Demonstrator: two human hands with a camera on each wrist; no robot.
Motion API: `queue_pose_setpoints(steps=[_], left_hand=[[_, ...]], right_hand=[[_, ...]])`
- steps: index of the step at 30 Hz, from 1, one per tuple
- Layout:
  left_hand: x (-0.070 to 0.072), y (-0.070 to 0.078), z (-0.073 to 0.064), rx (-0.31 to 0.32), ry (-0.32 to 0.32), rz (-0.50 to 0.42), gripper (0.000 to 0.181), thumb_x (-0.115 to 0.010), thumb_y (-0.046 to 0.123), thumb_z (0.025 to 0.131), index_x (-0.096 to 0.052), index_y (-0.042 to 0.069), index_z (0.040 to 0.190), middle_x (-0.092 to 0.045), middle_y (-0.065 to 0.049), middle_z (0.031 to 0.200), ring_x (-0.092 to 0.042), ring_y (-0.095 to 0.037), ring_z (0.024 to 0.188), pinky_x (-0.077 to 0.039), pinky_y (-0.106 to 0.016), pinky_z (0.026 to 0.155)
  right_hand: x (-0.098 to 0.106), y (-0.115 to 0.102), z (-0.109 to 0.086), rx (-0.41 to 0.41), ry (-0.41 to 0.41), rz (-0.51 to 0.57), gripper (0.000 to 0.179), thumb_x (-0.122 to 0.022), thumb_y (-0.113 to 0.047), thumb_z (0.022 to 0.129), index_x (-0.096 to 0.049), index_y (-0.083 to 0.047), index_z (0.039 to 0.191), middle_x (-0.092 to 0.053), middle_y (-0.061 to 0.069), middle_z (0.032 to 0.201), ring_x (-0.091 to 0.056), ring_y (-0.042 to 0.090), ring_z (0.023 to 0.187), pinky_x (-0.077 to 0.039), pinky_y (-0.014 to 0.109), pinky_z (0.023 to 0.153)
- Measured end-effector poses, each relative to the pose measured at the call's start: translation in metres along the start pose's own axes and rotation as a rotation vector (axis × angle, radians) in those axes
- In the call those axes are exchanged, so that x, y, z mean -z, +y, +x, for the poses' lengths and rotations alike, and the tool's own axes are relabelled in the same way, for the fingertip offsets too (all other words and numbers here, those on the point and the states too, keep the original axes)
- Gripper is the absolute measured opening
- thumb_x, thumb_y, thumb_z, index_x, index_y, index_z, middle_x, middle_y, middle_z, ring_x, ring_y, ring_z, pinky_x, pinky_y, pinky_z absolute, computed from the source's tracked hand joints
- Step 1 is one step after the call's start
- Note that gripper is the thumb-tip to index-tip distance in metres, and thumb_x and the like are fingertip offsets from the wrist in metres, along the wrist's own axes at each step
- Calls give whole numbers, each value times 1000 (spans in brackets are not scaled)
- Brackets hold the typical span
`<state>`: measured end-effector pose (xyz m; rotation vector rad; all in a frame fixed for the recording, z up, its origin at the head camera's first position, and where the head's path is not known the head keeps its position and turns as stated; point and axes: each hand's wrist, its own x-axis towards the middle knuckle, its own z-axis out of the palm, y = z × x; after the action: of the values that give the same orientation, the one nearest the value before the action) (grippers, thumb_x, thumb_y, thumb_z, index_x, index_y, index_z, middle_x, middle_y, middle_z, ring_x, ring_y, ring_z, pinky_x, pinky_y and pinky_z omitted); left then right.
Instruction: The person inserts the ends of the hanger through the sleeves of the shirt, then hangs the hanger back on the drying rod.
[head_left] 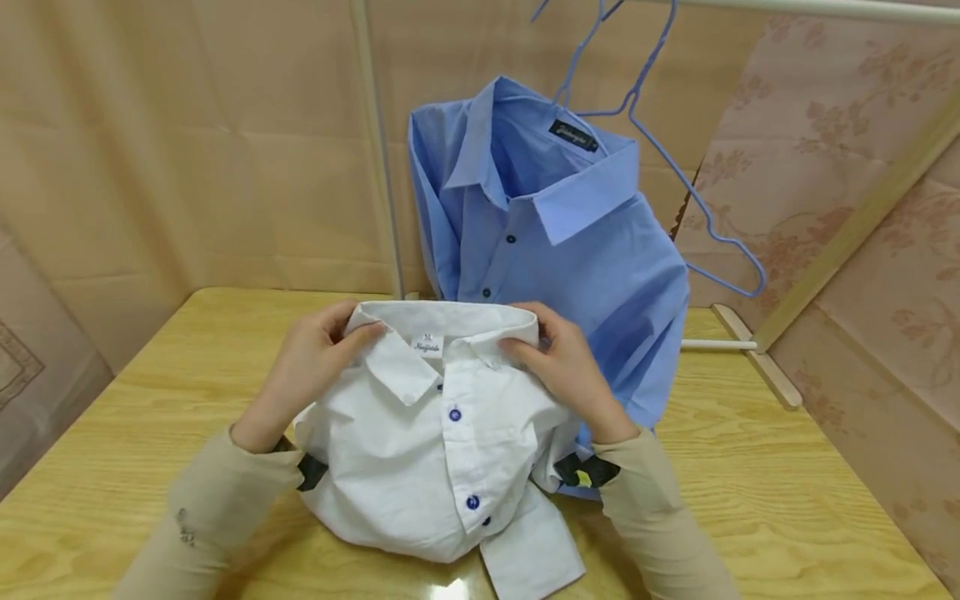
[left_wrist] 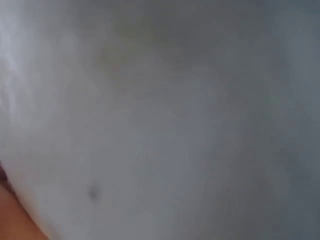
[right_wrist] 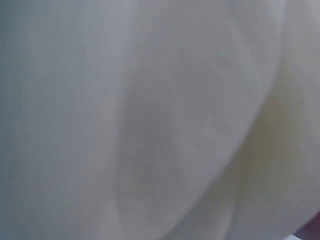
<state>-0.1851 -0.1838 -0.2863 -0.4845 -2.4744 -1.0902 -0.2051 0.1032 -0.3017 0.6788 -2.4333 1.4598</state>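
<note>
A white button-up shirt (head_left: pixel 405 475) with blue buttons is held up by its collar over the table in the head view. My left hand (head_left: pixel 311 367) pinches the collar's left end, thumb in front and fingers behind. At the other end my right hand (head_left: pixel 566 362) grips the collar the same way. A small label (head_left: pixel 427 346) shows inside the neck. One sleeve (head_left: pixel 532 550) hangs at the lower right. In the left wrist view, blurred white cloth (left_wrist: pixel 150 150) fills nearly everything; the right wrist view likewise shows close white fabric (right_wrist: pixel 165 125).
Behind the white shirt, a blue shirt (head_left: pixel 555 258) hangs on a blue hanger (head_left: pixel 577 62). Another blue hanger (head_left: pixel 697 200) hangs beside it from the rack's rail (head_left: pixel 847 8). The rack's wooden foot (head_left: pixel 757 358) stands on the wooden table (head_left: pixel 97 467). Curtains (head_left: pixel 247 167) surround the table.
</note>
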Motion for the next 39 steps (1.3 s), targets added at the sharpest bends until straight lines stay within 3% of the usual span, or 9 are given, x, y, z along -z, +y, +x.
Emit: queue_pose_setpoints(steps=[6, 12, 19, 23, 27, 31, 33, 36, 39], left_hand=[[-1, 0, 1, 3, 20, -22, 26, -62, 32, 86, -52, 12, 73, -35, 0, 55, -34, -9, 49, -28, -23, 47], [-2, 2, 1, 0, 5, -51, 29, -60, 30, 88, -48, 10, 70, -35, -1, 56, -34, -10, 49, -27, -23, 47], [-4, 2, 2, 0, 0, -52, 31, -57, 31, 90, -47, 11, 69, -36, -2, 56, -35, -11, 50, -29, -23, 49], [-5, 1, 4, -11, 0, -44, 32, -56, 31, 90, -46, 11, 67, -36, -1, 56, -35, -11, 50, -28, -23, 50], [-5, 1, 3, -20, -6, -46, 31, -57, 30, 90, -46, 11, 67, -35, -1, 56, -34, -12, 50, -28, -24, 50], [-4, -1, 2, -29, -13, -54, 28, -58, 28, 89, -48, 11, 69, -36, -1, 56, -35, -13, 50, -29, -23, 50], [-4, -1, 1, -30, -14, -55, 27, -58, 27, 89, -48, 11, 70, -36, -1, 56, -35, -13, 50, -29, -23, 49], [-3, -2, 1, -27, -16, -52, 27, -58, 28, 89, -49, 11, 71, -36, -1, 56, -36, -13, 50, -29, -23, 49], [-3, -2, 2, -24, -19, -47, 27, -57, 29, 90, -48, 11, 71, -36, -1, 56, -36, -13, 50, -29, -23, 50]], right_hand=[[14, -1, -2, 29, -39, 42, 35, -62, -22, 87, -55, -14, 121, -64, 5, 105, -58, 14, 92, -45, 32, 81], [29, -7, -4, 111, -2, -71, 31, -61, -22, 88, -57, -13, 117, -65, 2, 102, -58, 12, 93, -45, 32, 83], [56, -22, -2, 251, 47, -184, 22, -59, -13, 89, -60, -10, 110, -66, 2, 100, -58, 7, 89, -45, 25, 76], [76, -36, 5, 287, 83, -227, 17, -59, -7, 88, -62, -5, 104, -67, 6, 95, -57, 2, 82, -44, 19, 71], [97, -54, 17, 196, 100, -236, 18, -57, -14, 90, -62, -3, 103, -66, 8, 96, -58, 4, 83, -43, 18, 73], [116, -72, 29, 10, 117, -285, 28, -54, -30, 91, -62, -9, 107, -63, 0, 100, -57, 10, 87, -41, 20, 71], [123, -78, 37, -39, 150, -311, 29, -55, -33, 90, -62, -11, 107, -62, -3, 100, -56, 10, 87, -40, 20, 70], [135, -83, 50, -74, 219, -314, 32, -55, -32, 90, -60, -10, 112, -60, -4, 102, -54, 8, 91, -39, 21, 76], [146, -86, 65, -94, 287, -299, 36, -54, -28, 90, -54, -8, 120, -56, -1, 112, -50, 9, 102, -38, 22, 89]])
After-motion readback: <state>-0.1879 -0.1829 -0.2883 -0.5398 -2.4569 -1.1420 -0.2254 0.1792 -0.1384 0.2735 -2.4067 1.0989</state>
